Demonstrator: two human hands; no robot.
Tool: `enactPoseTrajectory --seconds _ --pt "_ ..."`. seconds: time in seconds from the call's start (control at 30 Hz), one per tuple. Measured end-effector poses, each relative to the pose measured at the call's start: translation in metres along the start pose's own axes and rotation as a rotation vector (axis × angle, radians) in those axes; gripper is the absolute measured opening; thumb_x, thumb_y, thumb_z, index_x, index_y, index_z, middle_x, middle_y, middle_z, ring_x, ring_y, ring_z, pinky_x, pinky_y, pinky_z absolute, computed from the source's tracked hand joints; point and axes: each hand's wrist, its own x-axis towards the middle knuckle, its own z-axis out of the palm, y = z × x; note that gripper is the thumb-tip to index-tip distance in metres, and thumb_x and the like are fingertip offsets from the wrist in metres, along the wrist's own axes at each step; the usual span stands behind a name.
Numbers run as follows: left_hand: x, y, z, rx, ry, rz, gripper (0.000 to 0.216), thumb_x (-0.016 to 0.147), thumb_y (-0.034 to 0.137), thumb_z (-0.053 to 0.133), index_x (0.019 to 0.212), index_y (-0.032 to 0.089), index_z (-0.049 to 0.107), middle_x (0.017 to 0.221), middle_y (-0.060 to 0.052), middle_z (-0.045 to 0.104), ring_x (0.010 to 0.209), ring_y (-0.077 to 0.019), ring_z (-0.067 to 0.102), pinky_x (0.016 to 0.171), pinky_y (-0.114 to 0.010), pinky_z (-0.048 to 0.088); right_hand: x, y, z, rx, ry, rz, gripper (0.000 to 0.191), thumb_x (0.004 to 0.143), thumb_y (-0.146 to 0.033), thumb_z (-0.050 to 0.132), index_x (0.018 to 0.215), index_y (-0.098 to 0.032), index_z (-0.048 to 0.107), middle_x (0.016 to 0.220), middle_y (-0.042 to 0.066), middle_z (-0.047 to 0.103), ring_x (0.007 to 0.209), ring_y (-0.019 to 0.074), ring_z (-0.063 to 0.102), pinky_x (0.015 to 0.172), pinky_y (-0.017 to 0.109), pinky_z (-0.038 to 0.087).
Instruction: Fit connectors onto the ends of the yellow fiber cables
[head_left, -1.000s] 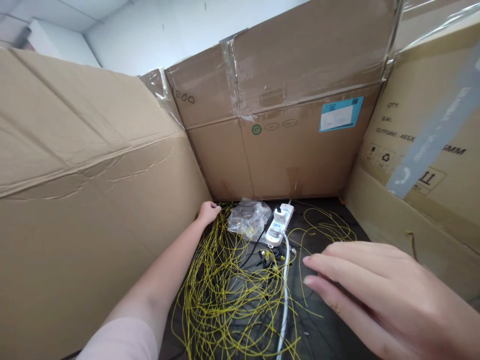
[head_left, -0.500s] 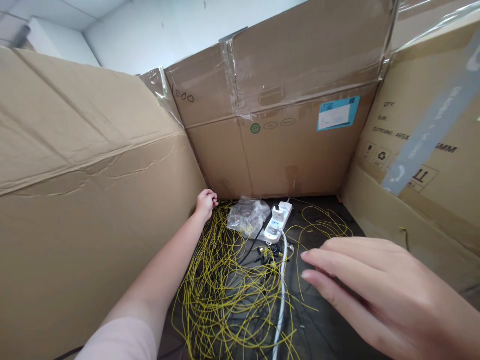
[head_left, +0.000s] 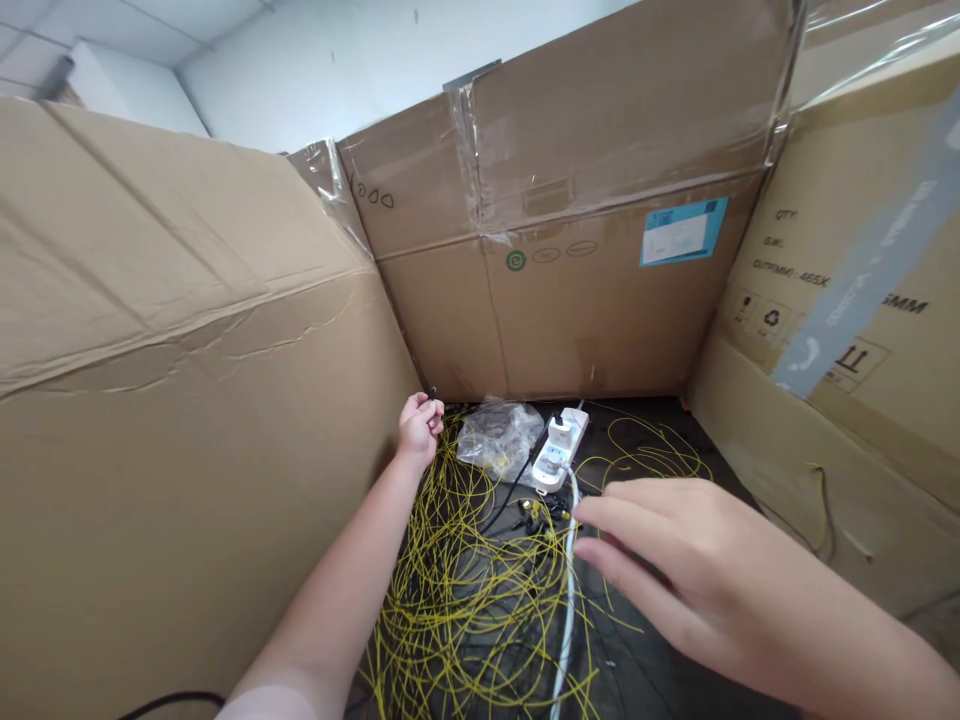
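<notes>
Basically looking down through the head view into a pocket walled in by cardboard. Reaching far in with the left hand (head_left: 420,427), curling the fingers tight and pinching a small dark tip (head_left: 433,393), right at the foot of the left box (head_left: 187,400), close to its corner with the back box (head_left: 570,300).

Checking out the yellow wires (head_left: 465,590) next: thin, glossy, looping every which way in a loose tangle, sprawling over the dark floor (head_left: 637,680) from just under the left hand down to the near edge of view. Struggling to tell whether the tip belongs to one of them.

Hovering the right hand (head_left: 697,570) above the tangle's right side, spreading its fingers (head_left: 607,512) loose and straight, gripping nothing, ending just beside the white cable (head_left: 568,600). Spotting a white power strip (head_left: 559,445) near the back box, and a crumpled clear bag (head_left: 499,435) just left of it.

Getting hemmed in on three sides: left box running tight along the forearm, back box closing the far end, right box (head_left: 862,400) cutting in at an angle. Finding open room only as a narrow wedge of floor, widening toward the near side.
</notes>
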Motion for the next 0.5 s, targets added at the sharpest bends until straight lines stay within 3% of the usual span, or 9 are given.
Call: enactPoseTrajectory --seconds 0.13,0.37,0.5 --pt "-0.002 0.004 -0.001 -0.009 -0.025 0.019 0.029 0.065 0.019 0.057 0.084 0.022 0.035 0.06 0.006 0.049 0.041 -0.0045 0.03 0.04 -0.015 0.019 0.017 0.005 0.024 0.112 -0.217 0.014 0.02 0.09 -0.028 0.041 0.078 -0.021 0.056 0.071 0.001 0.058 0.064 0.0132 0.052 0.059 0.026 0.033" --pt "-0.008 0.008 0.002 0.01 -0.09 0.026 0.026 0.067 0.021 0.058 0.08 0.021 0.035 0.058 0.006 0.052 0.041 -0.0042 0.031 0.041 -0.015 0.022 0.041 0.007 0.097 0.277 -0.297 0.068 0.023 0.088 -0.03 0.044 0.075 -0.018 0.059 0.065 0.001 0.059 0.061 0.0114 0.052 0.059 0.023 0.032" --pt "-0.012 0.012 0.007 0.033 -0.126 0.039 0.024 0.068 0.022 0.057 0.076 0.02 0.035 0.056 0.006 0.053 0.041 -0.0041 0.031 0.042 -0.015 0.023 0.074 0.001 0.146 0.399 -0.304 0.185 0.017 0.083 -0.031 0.052 0.077 -0.016 0.06 0.07 0.004 0.061 0.067 0.0142 0.055 0.063 0.024 0.035"
